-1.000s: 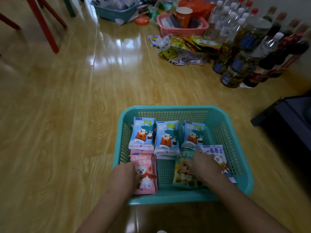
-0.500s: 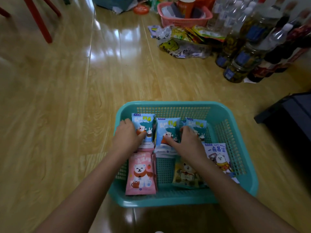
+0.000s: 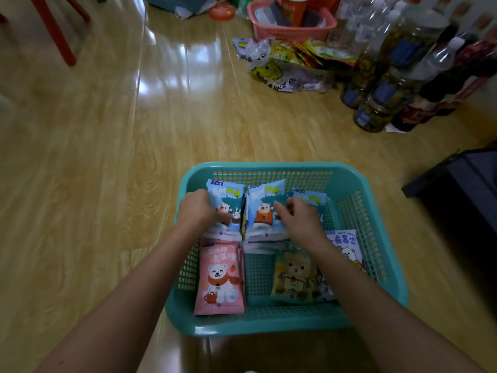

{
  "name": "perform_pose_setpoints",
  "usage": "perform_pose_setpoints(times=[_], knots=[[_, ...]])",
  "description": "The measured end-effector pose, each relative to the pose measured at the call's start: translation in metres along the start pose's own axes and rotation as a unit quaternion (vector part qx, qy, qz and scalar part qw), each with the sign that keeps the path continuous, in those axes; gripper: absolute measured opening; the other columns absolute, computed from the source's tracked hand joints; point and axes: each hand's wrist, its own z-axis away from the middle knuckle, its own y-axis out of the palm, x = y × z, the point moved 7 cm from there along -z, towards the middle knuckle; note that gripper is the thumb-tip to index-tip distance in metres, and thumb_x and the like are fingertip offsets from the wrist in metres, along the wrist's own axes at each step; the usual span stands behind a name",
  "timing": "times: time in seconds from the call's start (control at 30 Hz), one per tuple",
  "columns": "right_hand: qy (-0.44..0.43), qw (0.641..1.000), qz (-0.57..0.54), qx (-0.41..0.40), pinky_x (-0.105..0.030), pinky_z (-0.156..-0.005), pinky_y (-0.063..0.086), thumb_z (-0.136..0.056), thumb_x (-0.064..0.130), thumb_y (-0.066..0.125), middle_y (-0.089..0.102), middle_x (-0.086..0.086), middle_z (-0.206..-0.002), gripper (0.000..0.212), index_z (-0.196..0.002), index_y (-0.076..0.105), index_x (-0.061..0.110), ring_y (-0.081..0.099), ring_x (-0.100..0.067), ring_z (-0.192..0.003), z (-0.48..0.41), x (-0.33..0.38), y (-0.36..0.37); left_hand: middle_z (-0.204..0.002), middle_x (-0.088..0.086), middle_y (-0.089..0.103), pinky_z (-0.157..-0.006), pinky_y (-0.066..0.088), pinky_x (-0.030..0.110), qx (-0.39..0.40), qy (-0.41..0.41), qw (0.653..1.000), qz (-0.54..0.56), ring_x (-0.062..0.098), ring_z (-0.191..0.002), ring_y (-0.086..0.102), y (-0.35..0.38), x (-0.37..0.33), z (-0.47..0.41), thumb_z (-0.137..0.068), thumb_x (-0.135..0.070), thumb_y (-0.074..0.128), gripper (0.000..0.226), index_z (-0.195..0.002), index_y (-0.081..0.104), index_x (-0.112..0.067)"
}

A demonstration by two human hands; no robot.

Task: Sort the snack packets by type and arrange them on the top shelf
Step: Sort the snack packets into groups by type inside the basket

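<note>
A glossy wooden floor (image 3: 107,162) fills most of the view, its pale planks catching bright window glare near the top. At the far left stand red chair legs (image 3: 51,28). Along the far right edge a cluster of bottles (image 3: 403,76) stands packed together, some clear, some dark, with a pink basket (image 3: 293,25) just beside them and a heap of loose snack bags (image 3: 290,65) lying in front of that basket. A dark piece of furniture (image 3: 462,184) juts in at the right. On the floor close to the person sits a teal mesh basket (image 3: 376,184) that holds the snack packets. Three blue packets lie across its far half: the left blue packet (image 3: 228,195), the middle blue packet (image 3: 265,208) and the right blue packet (image 3: 312,197), each seeming to top a small stack. In the near half lie a pink packet (image 3: 220,278), a yellow packet (image 3: 294,278) and, partly under the right forearm, a white-and-purple packet (image 3: 347,243). The left hand (image 3: 196,208) has its fingers closed over the side edge of the left blue packet. The right hand (image 3: 298,216) rests on the middle and right blue packets with fingers spread loosely; whether it is pinching either one cannot be told.
</note>
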Motion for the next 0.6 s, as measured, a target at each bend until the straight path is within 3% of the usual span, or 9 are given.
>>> perform_pose_setpoints(times=[0.13, 0.27, 0.37, 0.47, 0.53, 0.6], knots=[[0.017, 0.993, -0.086, -0.078, -0.026, -0.068, 0.039, -0.096, 0.026, 0.048, 0.062, -0.009, -0.096, 0.030, -0.107, 0.059, 0.000, 0.056, -0.019, -0.085, -0.009, -0.021, -0.044, -0.055, 0.000, 0.040, -0.044, 0.022, 0.026, 0.005, -0.025, 0.999, 0.043, 0.015, -0.052, 0.038, 0.001, 0.006, -0.001, -0.065, -0.038, 0.081, 0.055, -0.055, 0.035, -0.012], [0.060, 0.980, -0.142, -0.125, -0.028, -0.073, 0.039, -0.096, 0.022, 0.049, 0.065, -0.018, -0.103, 0.030, -0.104, 0.060, -0.004, 0.059, -0.025, -0.093, -0.019, -0.061, -0.068, -0.067, 0.006, 0.059, -0.051, 0.034, 0.026, 0.040, -0.020, 0.989, 0.143, 0.020, -0.062, 0.051, 0.009, 0.010, -0.006, -0.070, -0.033, 0.079, 0.033, -0.071, 0.062, -0.004], [0.078, 0.988, -0.093, -0.095, -0.028, -0.075, 0.037, -0.095, 0.022, 0.049, 0.064, -0.021, -0.107, 0.032, -0.108, 0.060, -0.006, 0.059, -0.031, -0.100, -0.023, -0.079, -0.063, -0.078, 0.014, 0.066, -0.063, 0.043, 0.030, 0.095, -0.054, 0.947, 0.302, 0.024, -0.067, 0.057, 0.013, 0.015, 0.000, -0.075, -0.026, 0.075, 0.027, -0.079, 0.065, -0.001], [0.079, 0.994, -0.028, -0.077, -0.027, -0.070, 0.035, -0.095, 0.022, 0.050, 0.060, -0.012, -0.088, 0.028, -0.097, 0.061, -0.003, 0.055, -0.024, -0.085, -0.027, -0.083, -0.058, -0.090, 0.026, 0.065, -0.076, 0.043, 0.040, 0.134, -0.057, 0.912, 0.384, 0.028, -0.079, 0.052, 0.014, 0.012, 0.003, -0.065, -0.034, 0.079, 0.050, -0.089, 0.066, 0.007], [0.095, 0.991, 0.054, -0.077, -0.029, -0.059, 0.031, -0.095, 0.021, 0.051, 0.050, -0.004, -0.067, 0.028, -0.072, 0.054, 0.005, 0.047, -0.020, -0.068, -0.031, -0.087, -0.059, -0.088, 0.023, 0.061, -0.073, 0.040, 0.038, 0.146, -0.037, 0.912, 0.381, 0.026, -0.077, 0.049, 0.013, 0.000, 0.004, -0.069, -0.037, 0.076, 0.055, -0.096, 0.064, 0.010], [0.107, 0.985, 0.116, -0.075, -0.030, -0.061, 0.033, -0.095, 0.019, 0.051, 0.045, -0.003, -0.064, 0.026, -0.073, 0.049, 0.007, 0.044, -0.022, -0.067, -0.032, -0.087, -0.059, -0.081, 0.018, 0.057, -0.063, 0.037, 0.029, 0.155, -0.010, 0.919, 0.362, 0.021, -0.065, 0.046, 0.016, -0.017, 0.005, -0.080, -0.033, 0.070, 0.047, -0.100, 0.064, 0.008]])
